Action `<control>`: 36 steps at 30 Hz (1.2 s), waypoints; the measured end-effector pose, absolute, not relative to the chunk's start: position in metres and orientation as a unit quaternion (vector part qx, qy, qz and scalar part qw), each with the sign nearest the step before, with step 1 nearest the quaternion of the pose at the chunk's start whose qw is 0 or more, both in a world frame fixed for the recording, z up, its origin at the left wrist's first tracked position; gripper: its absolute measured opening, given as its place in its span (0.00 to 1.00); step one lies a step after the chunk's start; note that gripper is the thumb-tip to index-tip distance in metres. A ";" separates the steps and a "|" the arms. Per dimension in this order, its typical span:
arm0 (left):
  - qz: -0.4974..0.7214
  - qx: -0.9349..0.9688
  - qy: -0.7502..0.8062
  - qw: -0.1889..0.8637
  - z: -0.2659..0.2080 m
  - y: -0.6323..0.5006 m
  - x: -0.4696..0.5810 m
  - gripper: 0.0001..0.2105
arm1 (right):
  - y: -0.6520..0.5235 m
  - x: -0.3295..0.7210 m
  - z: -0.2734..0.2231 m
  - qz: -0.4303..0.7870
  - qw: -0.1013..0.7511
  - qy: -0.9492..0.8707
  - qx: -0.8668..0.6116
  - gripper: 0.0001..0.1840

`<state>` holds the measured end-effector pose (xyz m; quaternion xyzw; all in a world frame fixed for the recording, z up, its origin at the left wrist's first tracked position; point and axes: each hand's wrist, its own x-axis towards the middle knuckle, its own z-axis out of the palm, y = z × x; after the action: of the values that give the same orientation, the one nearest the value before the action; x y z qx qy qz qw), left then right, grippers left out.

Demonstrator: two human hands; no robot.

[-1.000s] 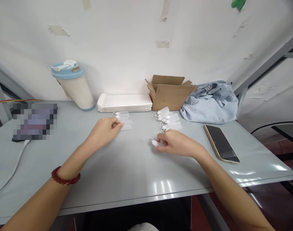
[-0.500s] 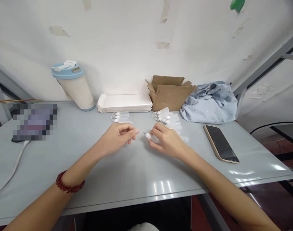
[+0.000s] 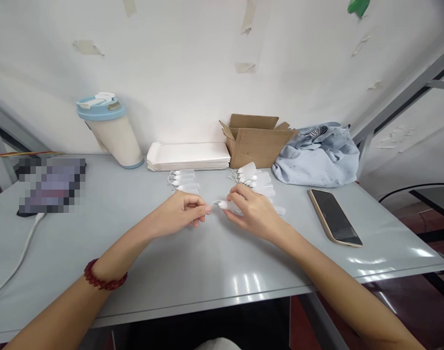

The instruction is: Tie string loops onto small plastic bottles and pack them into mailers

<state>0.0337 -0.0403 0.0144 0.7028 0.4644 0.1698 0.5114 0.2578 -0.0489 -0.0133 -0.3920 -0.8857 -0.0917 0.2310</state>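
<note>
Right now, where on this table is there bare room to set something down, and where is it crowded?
Bare tabletop runs along the near edge, below both hands, and between the blurred device and the left hand. It is crowded at the back: tumbler, white stack, cardboard box, cloth bundle, tag piles. The phone takes the right side.

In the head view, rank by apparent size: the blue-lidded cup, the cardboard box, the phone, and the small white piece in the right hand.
1. Cardboard box
2. Blue-lidded cup, close to the box
3. Phone, though nearer the camera, so unsure
4. Small white piece, held by the right hand
</note>
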 end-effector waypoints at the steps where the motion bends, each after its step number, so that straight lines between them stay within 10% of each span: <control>1: 0.165 0.704 0.464 0.511 0.014 -0.040 0.034 0.15 | -0.049 0.258 -0.013 -0.095 0.231 -0.886 -0.391 0.07; 36: 0.200 0.685 0.464 0.526 0.015 -0.042 0.040 0.15 | -0.051 0.256 -0.013 -0.101 0.198 -0.909 -0.354 0.09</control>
<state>0.0404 -0.0423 0.0146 0.6846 0.4635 0.1997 0.5260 0.2562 -0.0511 -0.0132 -0.3539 -0.9086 -0.1006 0.1978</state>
